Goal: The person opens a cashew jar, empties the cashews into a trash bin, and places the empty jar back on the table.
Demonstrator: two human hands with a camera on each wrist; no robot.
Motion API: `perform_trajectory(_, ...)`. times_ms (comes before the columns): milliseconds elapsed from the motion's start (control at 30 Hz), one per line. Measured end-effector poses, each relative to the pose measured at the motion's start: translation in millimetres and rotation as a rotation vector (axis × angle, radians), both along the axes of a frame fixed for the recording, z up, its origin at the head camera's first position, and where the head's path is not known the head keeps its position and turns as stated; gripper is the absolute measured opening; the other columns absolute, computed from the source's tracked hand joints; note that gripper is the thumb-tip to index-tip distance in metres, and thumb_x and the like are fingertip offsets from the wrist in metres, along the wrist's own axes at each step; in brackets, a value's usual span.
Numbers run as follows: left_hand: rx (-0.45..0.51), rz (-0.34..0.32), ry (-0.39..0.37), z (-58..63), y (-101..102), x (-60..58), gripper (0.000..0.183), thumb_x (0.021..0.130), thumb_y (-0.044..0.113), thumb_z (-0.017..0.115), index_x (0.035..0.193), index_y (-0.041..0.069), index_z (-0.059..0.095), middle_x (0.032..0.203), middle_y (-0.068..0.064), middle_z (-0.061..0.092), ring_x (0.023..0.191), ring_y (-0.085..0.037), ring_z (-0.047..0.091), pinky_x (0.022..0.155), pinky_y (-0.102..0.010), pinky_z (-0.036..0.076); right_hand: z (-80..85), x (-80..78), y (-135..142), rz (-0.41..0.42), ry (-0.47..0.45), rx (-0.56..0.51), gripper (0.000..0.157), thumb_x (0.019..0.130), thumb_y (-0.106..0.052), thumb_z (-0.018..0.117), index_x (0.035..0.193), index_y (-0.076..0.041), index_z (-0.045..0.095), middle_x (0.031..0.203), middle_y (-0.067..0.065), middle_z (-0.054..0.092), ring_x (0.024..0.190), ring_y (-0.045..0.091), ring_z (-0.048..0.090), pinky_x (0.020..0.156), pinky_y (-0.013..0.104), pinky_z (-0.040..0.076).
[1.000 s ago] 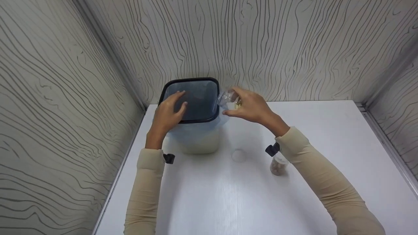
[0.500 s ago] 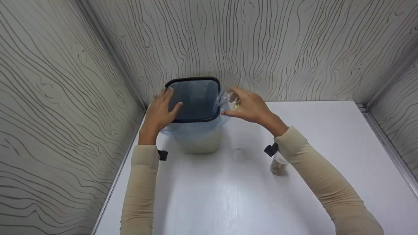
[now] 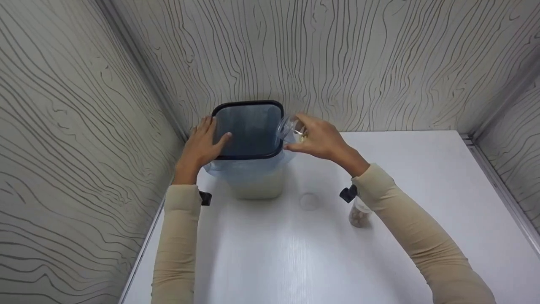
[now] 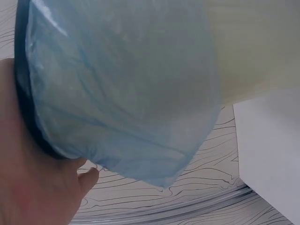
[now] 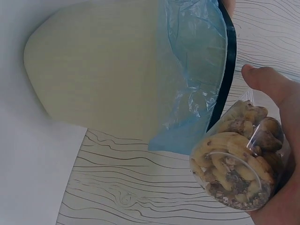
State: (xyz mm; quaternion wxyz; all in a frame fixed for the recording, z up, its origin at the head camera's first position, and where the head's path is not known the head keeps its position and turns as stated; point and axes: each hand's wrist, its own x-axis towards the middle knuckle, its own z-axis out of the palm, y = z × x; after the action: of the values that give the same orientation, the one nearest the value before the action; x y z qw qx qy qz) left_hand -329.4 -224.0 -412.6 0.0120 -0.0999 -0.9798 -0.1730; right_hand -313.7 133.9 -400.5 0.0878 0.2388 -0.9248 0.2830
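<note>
A bin with a dark rim and blue plastic liner stands upright at the back left. My left hand holds its left rim, thumb over the opening and fingers along the outside. In the left wrist view, fingertips show past the rim. My right hand grips a clear plastic jar tipped sideways, its mouth right at the bin's right rim. Lumpy yellow-brown pieces and crumbs lie inside the jar, toward its base.
A round, pale lid lies flat on the white table before the bin. A second small jar with brownish contents stands under the right forearm. Patterned walls close in the back and sides.
My left hand has moved left and outward from over the bin's opening to its left rim. The right hand with the jar has shifted slightly left, closer over the rim.
</note>
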Motion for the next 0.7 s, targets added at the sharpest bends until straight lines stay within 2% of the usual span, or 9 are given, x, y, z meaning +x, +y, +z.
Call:
perform_trajectory(200, 0.006, 0.001, -0.039, 0.6, -7.9, 1.6, 0.088, 0.112, 0.063, 0.035, 0.171, 0.004, 0.009, 0.180, -0.017, 0.002, 0.168, -0.036, 0.002, 0.136, -0.056, 0.002, -0.3, 0.2, -2.3, 0.008, -0.004, 0.008, 0.080, 0.082, -0.052, 0.089, 0.145, -0.013, 0.057, 0.118, 0.011, 0.073, 0.103, 0.027, 0.070, 0.087, 0.049, 0.060)
perform_trajectory(400, -0.005, -0.040, -0.048, -1.5, -13.0, 1.6, 0.090, 0.111, 0.065, 0.034, 0.171, 0.004, 0.006, 0.181, -0.016, 0.000, 0.168, -0.033, -0.004, 0.136, -0.056, 0.000, -0.9, -1.2, -2.3, 0.016, 0.004, 0.004, 0.083, 0.082, -0.051, 0.090, 0.146, -0.010, 0.057, 0.119, 0.013, 0.074, 0.104, 0.029, 0.071, 0.088, 0.051, 0.060)
perform_trajectory(700, -0.005, -0.038, -0.040, -2.1, -12.2, 1.4, 0.089, 0.110, 0.065, 0.034, 0.172, 0.007, 0.005, 0.181, -0.011, -0.003, 0.169, -0.031, -0.004, 0.136, -0.056, -0.002, 3.8, -3.9, -5.1, 0.017, -0.035, -0.005, 0.080, 0.083, -0.050, 0.088, 0.147, -0.012, 0.057, 0.122, 0.010, 0.074, 0.109, 0.029, 0.071, 0.092, 0.050, 0.060)
